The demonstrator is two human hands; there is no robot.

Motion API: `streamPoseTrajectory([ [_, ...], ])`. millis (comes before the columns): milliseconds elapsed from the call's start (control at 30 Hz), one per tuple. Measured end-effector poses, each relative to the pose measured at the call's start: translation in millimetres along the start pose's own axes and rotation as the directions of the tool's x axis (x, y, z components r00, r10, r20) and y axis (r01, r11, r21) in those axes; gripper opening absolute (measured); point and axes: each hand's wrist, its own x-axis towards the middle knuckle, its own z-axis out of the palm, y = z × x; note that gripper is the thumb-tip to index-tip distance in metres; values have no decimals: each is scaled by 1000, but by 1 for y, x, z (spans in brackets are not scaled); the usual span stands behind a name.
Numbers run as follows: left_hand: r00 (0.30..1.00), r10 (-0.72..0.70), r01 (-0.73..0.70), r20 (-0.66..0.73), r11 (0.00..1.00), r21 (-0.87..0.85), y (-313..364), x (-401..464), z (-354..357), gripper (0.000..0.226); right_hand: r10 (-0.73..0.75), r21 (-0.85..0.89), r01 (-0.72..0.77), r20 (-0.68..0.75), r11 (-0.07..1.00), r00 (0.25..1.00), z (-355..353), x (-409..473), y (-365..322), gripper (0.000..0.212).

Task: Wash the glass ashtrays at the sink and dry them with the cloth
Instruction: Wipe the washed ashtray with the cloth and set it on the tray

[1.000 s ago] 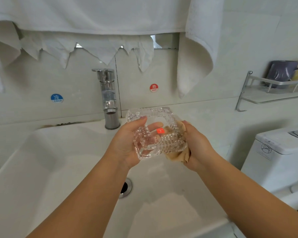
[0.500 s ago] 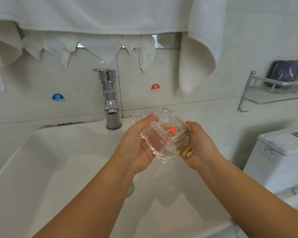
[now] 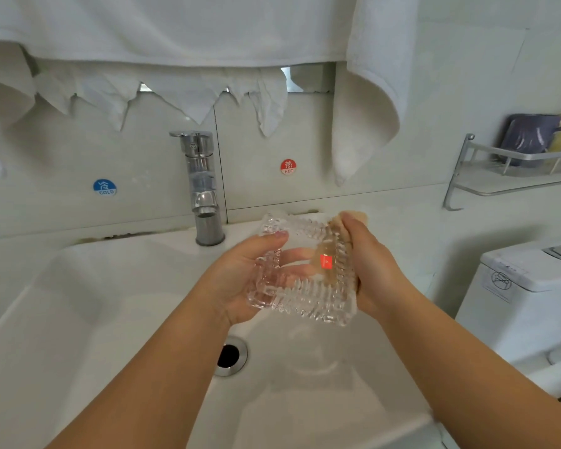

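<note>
Over sink, fingers curled round ashtray.

Pale tiled wall, white toilet tank

Setting: bathroom, domestic or guest-room type. Evidence: white ceramic sink with chrome drain; chrome tap against pale wall tiles; blue "COLD" sticker and red "HOT" sticker; white towels hanging above; toilet cistern at right; metal wall shelf holding toiletries.
</note>
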Motion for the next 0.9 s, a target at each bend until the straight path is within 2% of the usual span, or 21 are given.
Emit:
streamPoseTrajectory([
  [67,998,63,-63,-24,998,11,0,2,-2,44,-5,-102,8,29,995,1000,6,-1,3,51],
  [133,995,97,-96,-28,995,26,1,2,-2,54,-40,-185,45,31,982,999,9,-3,3,45],
  [200,996,95,-95,2,995,35,2,0,-1,54,-47,-194,53,37,980,998,7,-4,0,41],
  [300,994,106,-107,26,990,94,2,-1,1,56,18,-88,-17,8,996,1000,4,-7,-5,52],
  [433,987,158,-156,-21,984,80,1,2,-2,41,29,-18,-28,71,999,997,1,-4,0,58],
  [500,978,194,-191,-77,981,40,0,5,-6,32,32,-99,-16,158,995,987,5,-4,6,59],
  [633,962,226,-224,-155,974,31,-1,5,-7,51,-52,-298,92,138,950,989,9,-1,12,54],
  [700,961,241,-237,-138,971,46,-3,5,-4,39,-72,-356,111,120,928,990,8,0,10,62],
  [800,970,223,-217,-96,973,74,-2,3,1,31,-11,-234,16,21,972,1000,7,-2,5,58],
  [900,963,241,-233,-119,970,70,1,3,0,26,55,-124,-45,71,991,996,2,-5,5,58],
])
